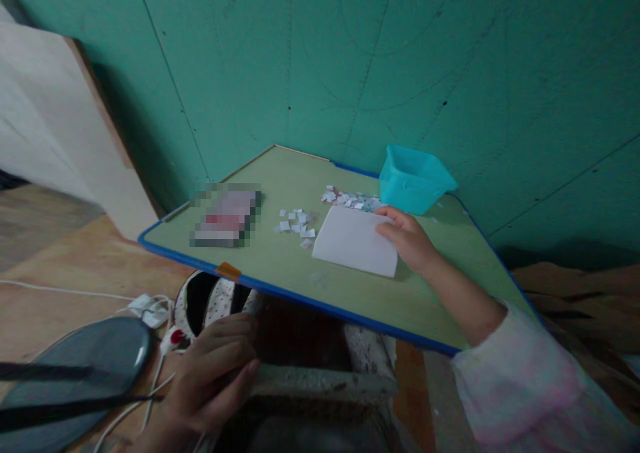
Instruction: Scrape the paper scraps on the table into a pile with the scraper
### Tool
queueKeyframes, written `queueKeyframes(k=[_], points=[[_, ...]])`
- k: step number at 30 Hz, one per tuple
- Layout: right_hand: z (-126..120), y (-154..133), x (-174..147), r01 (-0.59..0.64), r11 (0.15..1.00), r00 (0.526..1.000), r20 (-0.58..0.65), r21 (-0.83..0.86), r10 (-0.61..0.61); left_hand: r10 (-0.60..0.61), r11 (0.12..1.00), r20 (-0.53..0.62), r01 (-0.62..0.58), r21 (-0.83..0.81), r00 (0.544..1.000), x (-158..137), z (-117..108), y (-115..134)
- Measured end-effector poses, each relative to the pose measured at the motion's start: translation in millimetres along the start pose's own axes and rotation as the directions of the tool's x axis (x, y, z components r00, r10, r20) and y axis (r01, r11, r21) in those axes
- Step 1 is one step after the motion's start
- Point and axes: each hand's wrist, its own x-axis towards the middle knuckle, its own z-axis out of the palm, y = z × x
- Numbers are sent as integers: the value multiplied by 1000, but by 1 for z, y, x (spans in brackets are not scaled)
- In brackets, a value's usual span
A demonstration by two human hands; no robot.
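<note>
My right hand grips the right edge of a white paper pad, thumb on top, above the small table. Behind the pad lies a strip of small paper pieces, partly covered by it. More small white paper squares are scattered just left of the pad. A turquoise plastic basket stands beyond my right hand. In front of the table's near edge is my left hand, its fingers curled closed and their inner side hidden, so anything in them cannot be made out.
A blurred-out flat object lies on the table's left side. Blue edging runs along the table. The green wall rises behind it. At lower left are a grey round stool and white cables.
</note>
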Motion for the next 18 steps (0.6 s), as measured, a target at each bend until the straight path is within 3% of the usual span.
queueKeyframes(k=[9, 13, 18], points=[[24, 8, -15, 91, 996, 964, 252, 12, -91, -13, 999, -9, 13, 32, 1000, -10, 0, -1], [29, 6, -18, 101, 994, 963, 246, 51, -111, -5, 997, -26, 6, 71, 1000, -12, -1, 0], [27, 8, -16, 168, 986, 968, 188, 1, -166, -86, 992, -22, 88, 94, 996, -11, -2, 4]])
